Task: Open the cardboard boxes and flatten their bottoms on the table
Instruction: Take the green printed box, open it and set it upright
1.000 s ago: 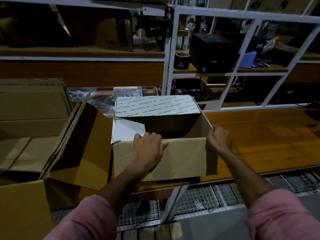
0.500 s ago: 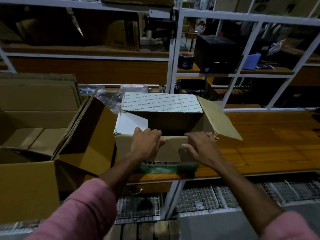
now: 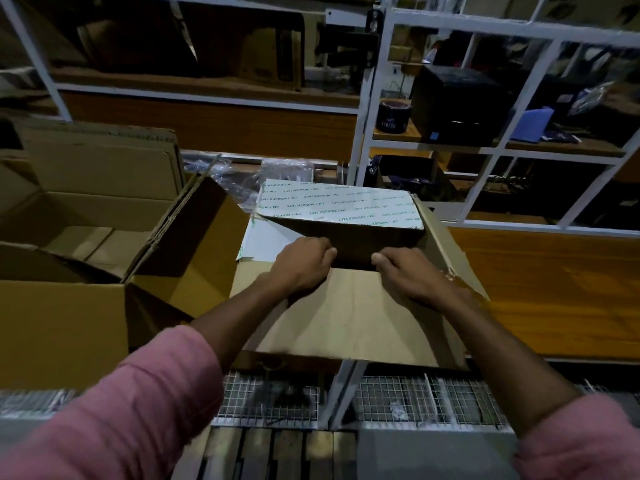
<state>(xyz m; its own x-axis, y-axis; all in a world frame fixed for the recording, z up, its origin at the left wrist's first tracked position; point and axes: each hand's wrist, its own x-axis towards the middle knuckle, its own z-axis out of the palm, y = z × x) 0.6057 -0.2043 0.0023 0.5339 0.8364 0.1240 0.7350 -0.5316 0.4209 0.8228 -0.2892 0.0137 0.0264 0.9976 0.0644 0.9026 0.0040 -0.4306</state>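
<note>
- The cardboard box (image 3: 349, 317) stood at the near edge of the desk (image 3: 554, 292), directly in front of me, and served as my reference point.
- Its near flap lay folded outward toward me, overhanging the desk edge.
- Its far flap (image 3: 341, 209), faced with white tape printed in green lettering, leaned in over the opening.
- Its right flap (image 3: 446, 251) stood angled outward toward the bare desk surface.
- A white-faced flap (image 3: 263, 242) showed on the box's left side.
- My left hand (image 3: 301, 268) sat on the box's near top edge, fingers curled over it into the opening, gripping the rim.
- My right hand (image 3: 412, 275) sat on the same edge, just beside the left hand, fingers likewise curled over the rim; the fingertips themselves were hidden inside the box.
- A larger open carton (image 3: 69, 317) stood to the left of the box, one of its flaps touching or nearly touching the box's left side; I could not tell which.
- Clear plastic wrapping (image 3: 221, 174) lay behind the box, to its left.
- White metal shelving (image 3: 367, 109) rose behind the box, carrying a black case (image 3: 453, 105) and a dark tape roll (image 3: 393, 116).
</note>
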